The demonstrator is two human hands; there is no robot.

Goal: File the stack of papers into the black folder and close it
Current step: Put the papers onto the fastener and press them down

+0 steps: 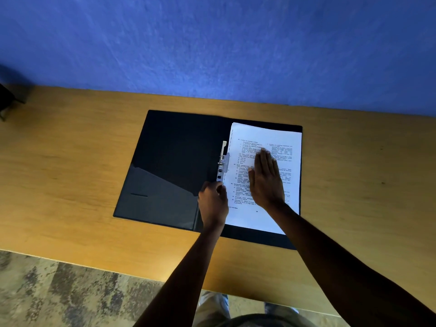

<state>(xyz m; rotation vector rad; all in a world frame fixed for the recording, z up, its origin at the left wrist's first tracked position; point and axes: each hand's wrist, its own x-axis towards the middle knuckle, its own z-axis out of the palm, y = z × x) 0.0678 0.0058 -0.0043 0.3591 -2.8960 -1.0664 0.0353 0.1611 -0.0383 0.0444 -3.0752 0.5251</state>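
The black folder [169,166] lies open flat on the wooden desk [70,161], its spine running roughly toward the blue wall [212,43]. The stack of papers [266,138] sits on the folder's right half, printed side up, its left edge against the metal clip [223,161] at the spine; the clip's lever is raised and tilted away from the sheets. The right hand [266,182] lies flat on the middle of the top page, fingers straight and together, pressing down and gripping nothing. The left hand [213,201] is curled at the near end of the clip, fingertips bunched against the papers' left edge (whether it pinches the clip or only touches it I cannot tell). The folder's left half shows an inner pocket [158,199], and patterned floor [59,291] lies below the desk's near edge.
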